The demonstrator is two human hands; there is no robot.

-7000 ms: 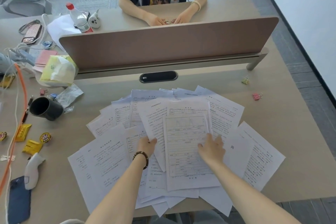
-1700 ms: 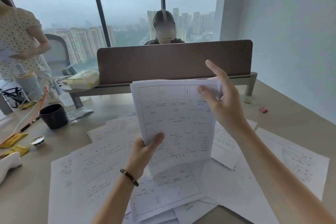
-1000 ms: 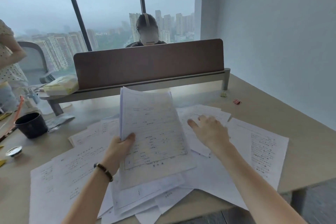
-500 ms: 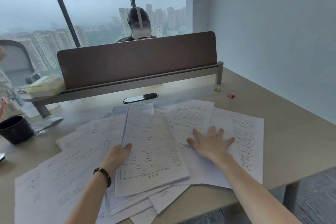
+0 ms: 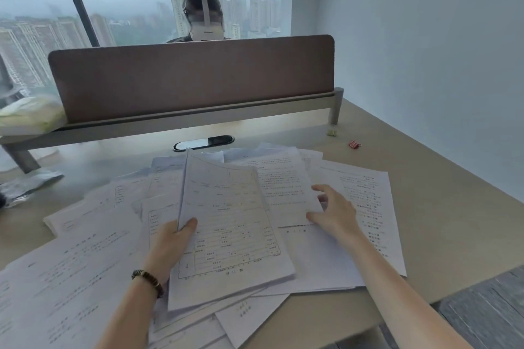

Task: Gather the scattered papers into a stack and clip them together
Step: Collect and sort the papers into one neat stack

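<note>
Printed sheets lie scattered across the beige desk (image 5: 442, 207). My left hand (image 5: 173, 244) grips the left edge of a small gathered stack of papers (image 5: 229, 224), thumb on top, with the stack's far end lifted. My right hand (image 5: 334, 215) pinches the near right corner of another printed sheet (image 5: 283, 187), raising it off the pile. More loose sheets (image 5: 71, 272) spread to the left, and one sheet (image 5: 365, 198) lies to the right. A pink binder clip (image 5: 354, 144) and a yellow-green binder clip (image 5: 331, 132) lie at the far right of the desk.
A brown divider screen (image 5: 192, 76) runs across the back of the desk, with a person in a headset (image 5: 202, 17) behind it. A black cable port (image 5: 203, 142) sits under it. A tissue pack (image 5: 28, 115) and a crumpled wrapper (image 5: 28, 184) are at the far left.
My right hand went from lying flat on the papers to pinching a sheet's corner and lifting it. My left hand keeps holding the stack, its far end now raised.
</note>
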